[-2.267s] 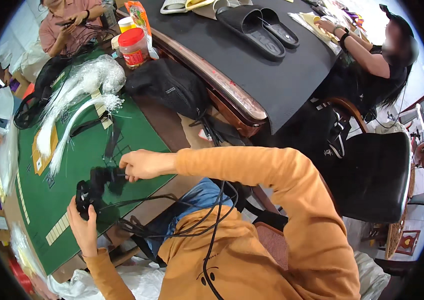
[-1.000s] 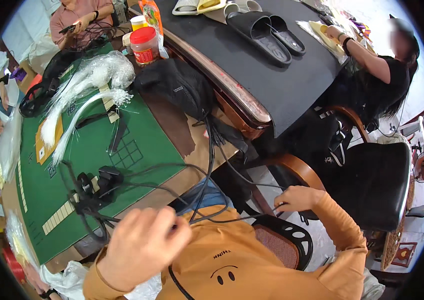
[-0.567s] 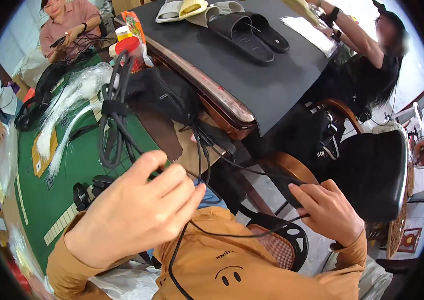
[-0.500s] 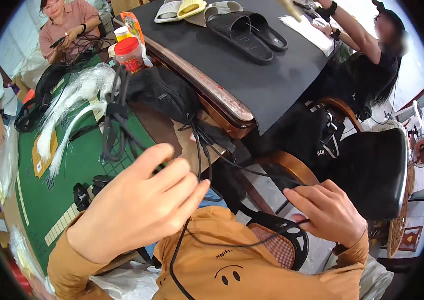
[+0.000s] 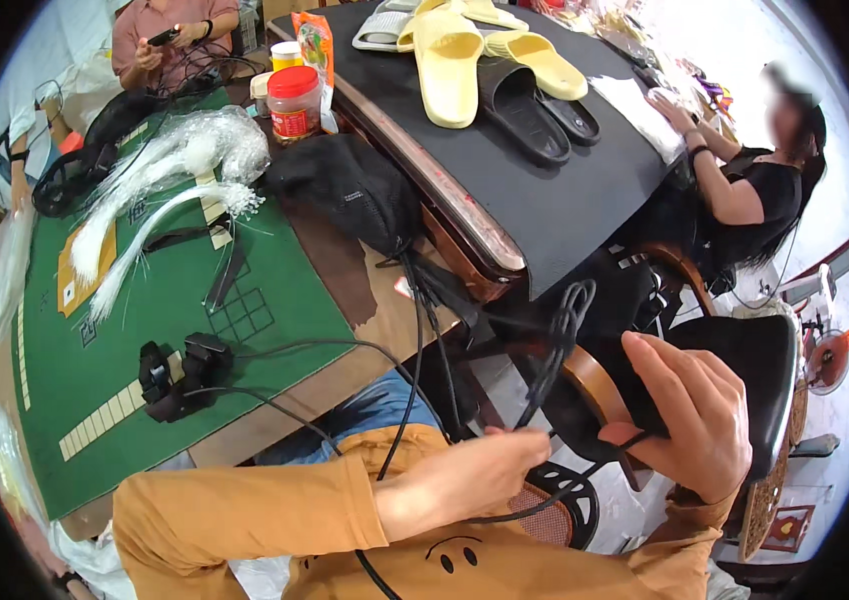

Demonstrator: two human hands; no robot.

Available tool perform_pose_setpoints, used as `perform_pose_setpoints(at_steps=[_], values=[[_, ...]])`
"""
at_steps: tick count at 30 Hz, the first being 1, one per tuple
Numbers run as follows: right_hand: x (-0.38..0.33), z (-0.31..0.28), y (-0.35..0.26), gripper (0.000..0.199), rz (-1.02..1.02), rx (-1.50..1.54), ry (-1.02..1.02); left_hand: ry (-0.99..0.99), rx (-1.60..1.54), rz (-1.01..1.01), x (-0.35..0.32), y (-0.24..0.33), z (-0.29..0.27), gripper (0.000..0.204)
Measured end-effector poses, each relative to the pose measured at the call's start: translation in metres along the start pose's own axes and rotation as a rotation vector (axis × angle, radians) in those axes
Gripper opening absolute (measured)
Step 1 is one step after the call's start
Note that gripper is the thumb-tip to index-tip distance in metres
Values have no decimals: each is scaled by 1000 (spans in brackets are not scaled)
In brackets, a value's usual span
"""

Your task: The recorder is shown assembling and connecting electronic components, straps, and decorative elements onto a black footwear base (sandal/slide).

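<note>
Cable: black cable (image 5: 555, 345), held up in the air near the person's chest, right of the green surface (image 5: 155, 330); it bends into loops at the top.
Left hand: left hand (image 5: 465, 478) has its grip pinched shut on the low part of the cable, likely to keep it tight.
Right hand: right hand (image 5: 690, 410) curls around a black strand, grip closed on it, likely to steady the loops.
Black box: small black box (image 5: 185, 370) sits on the green surface, and the cable seems to run to it.
Jar: red-lidded jar (image 5: 295, 100) with a red label stands far away.
Packet: orange packet (image 5: 317, 45) stands behind the jar.
Slippers: yellow slippers (image 5: 465, 45) and black slippers (image 5: 530, 105) lie on the dark surface (image 5: 565, 200).
Plastic strips: white bundle (image 5: 175, 170) lies far left.
</note>
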State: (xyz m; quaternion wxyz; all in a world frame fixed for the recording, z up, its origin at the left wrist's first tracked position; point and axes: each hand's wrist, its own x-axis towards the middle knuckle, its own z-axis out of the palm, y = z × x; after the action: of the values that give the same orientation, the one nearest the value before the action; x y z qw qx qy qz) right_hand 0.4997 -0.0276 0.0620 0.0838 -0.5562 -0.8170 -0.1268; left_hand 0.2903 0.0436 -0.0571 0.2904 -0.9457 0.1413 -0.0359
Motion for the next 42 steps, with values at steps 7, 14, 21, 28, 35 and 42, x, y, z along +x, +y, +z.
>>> perform_pose_setpoints(at_steps=[7, 14, 21, 28, 35, 42], values=[[4, 9, 9, 81, 104, -77, -74, -37, 8, 106, 2, 23, 6, 24], [15, 11, 13, 80, 96, -120, -121, 6, 69, -40, 19, 104, 60, 28], [3, 51, 21, 51, -73, 304, -446, 62, -138, 69, 0, 45, 27, 46], [-13, 93, 23, 30, -210, 734, -936, 396, -351, 16, -27, 33, 44, 48], [-26, 98, 19, 22, -179, 405, -807, 31, -1002, -954, -119, 46, 65, 29], [-45, 135, 10, 21, -136, 357, -601, 53, -1225, -718, -117, 58, 84, 24]])
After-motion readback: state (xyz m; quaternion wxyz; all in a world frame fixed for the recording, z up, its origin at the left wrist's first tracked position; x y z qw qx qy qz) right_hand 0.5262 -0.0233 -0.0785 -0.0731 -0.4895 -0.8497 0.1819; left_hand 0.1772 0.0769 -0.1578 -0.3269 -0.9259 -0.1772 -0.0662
